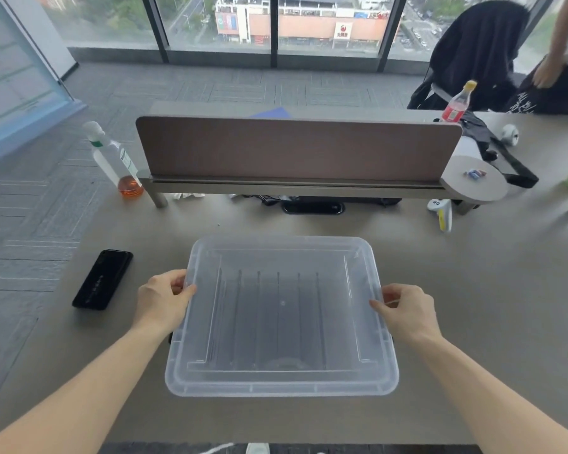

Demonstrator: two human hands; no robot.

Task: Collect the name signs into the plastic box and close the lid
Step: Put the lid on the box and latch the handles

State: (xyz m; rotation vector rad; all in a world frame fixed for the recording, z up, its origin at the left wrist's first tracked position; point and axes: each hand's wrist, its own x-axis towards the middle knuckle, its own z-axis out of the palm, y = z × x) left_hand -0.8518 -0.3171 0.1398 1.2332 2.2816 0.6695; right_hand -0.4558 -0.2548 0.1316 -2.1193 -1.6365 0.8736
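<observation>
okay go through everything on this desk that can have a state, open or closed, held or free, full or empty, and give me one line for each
Lid: on the plastic box, held at both side edges.
Left hand: fingers gripping the lid's left edge.
Right hand: fingers gripping the lid's right edge.
Phone: lying flat, screen dark, untouched.
Pump bottle: upright, a little orange liquid at the bottom.
Red drink bottle: upright, yellow cap on.

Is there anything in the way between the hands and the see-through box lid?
No. The left hand and the right hand already grip the lid by its two side edges, so nothing sits between them. The black phone lies off to the left on the desk, clear of the box.
</observation>
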